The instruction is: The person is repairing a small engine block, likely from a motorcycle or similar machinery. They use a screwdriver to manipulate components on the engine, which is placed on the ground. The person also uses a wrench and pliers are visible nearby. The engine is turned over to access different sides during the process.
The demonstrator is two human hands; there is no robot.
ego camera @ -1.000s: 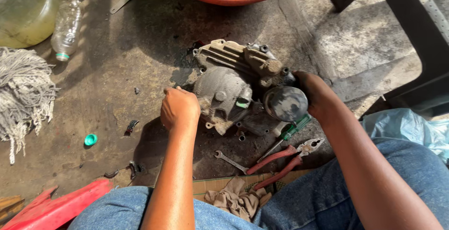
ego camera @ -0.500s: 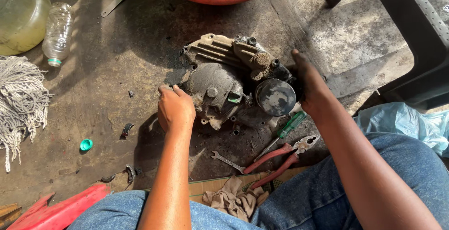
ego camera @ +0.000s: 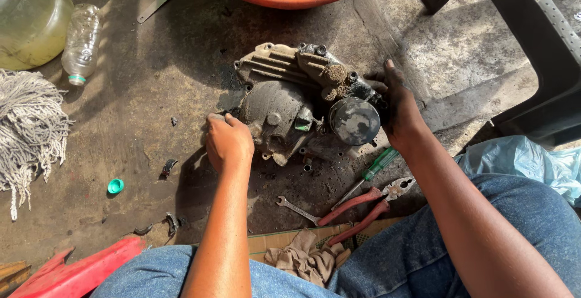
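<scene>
Steadying a grimy engine casing on the floor betw. the knees: left hand curled shut at its L edge, right hand open, cupping the R side by the round filter. Best keep both sides braced evenly; oily metal likely slips.
</scene>
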